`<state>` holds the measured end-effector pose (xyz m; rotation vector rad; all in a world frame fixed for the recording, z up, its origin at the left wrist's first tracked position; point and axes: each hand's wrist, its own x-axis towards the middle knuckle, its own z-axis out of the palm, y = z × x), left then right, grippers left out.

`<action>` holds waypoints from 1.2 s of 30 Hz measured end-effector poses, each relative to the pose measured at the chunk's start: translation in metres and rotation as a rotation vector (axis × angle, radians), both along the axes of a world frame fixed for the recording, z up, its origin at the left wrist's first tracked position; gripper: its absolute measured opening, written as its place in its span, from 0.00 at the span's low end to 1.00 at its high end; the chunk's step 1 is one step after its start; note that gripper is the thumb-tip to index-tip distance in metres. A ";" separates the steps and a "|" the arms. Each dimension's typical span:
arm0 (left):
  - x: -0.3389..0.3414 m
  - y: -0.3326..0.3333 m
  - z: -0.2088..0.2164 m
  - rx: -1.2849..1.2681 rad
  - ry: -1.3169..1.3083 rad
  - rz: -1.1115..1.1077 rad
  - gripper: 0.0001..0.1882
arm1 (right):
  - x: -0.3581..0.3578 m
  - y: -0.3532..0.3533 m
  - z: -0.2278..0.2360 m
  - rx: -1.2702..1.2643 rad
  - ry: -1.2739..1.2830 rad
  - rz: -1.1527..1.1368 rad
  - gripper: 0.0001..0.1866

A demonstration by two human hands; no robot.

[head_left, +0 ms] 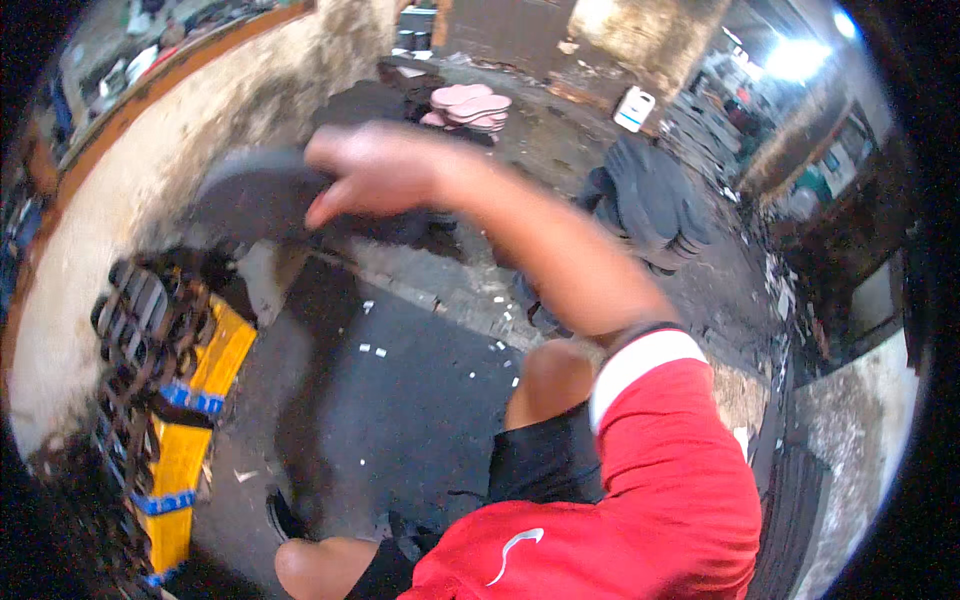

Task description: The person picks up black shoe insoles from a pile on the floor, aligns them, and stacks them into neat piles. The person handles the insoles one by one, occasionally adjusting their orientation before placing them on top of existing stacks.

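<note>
My right hand is stretched across to the far left, blurred by motion. Its fingers and thumb close round the edge of a dark grey shoe sole, a flat, rounded piece that is also smeared. Behind and beneath it are dark stacked pieces, hard to tell apart. Beyond my wrist lies a small stack of pink soles. My left hand does not show.
Yellow crates with blue bands, dark looped pieces heaped beside them, stand along the left wall. A pile of black soles lies at the far right, near a white jug. White scraps dot the dark mat.
</note>
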<state>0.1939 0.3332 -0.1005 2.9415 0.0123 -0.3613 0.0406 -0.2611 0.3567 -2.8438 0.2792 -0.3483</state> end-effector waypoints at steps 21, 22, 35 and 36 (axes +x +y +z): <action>0.005 -0.426 0.364 -0.904 -0.394 -0.860 0.22 | -0.452 -0.255 0.047 0.918 0.245 -0.670 0.32; -0.022 -0.454 0.381 -0.879 -0.391 -0.883 0.20 | -0.450 -0.254 0.047 0.749 0.282 -0.683 0.36; -0.299 -0.656 0.522 -0.610 0.389 -1.994 0.32 | -0.444 -0.083 0.079 0.546 -0.331 -0.629 0.32; -0.303 -0.663 0.520 -0.630 0.414 -2.049 0.32 | -0.455 -0.080 0.076 0.608 -0.388 -0.729 0.33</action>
